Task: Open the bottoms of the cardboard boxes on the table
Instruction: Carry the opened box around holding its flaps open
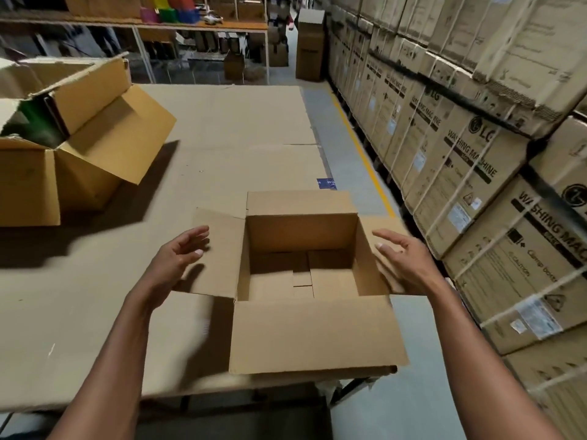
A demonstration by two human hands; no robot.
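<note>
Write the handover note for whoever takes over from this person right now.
Left hand: open, holds nothing, beside the left flap of the near box.
Right hand: open, holds nothing, over the right flap.
Near box: upright at the table's near right edge, top flaps spread; bottom flaps inside look folded shut.
Second box: far left of the table, top flaps open, something green inside; its bottom is hidden.
Done: nothing visibly opened underneath.
Left: open the near box's bottom, then probably the other.

Right wall: stacked washing machine cartons (pixel 460 160), strapped.
Floor: grey concrete (pixel 355 173) with a yellow line (pixel 362 154).
Back: shelving (pixel 203 25) holding coloured items, possibly small boxes.
</note>
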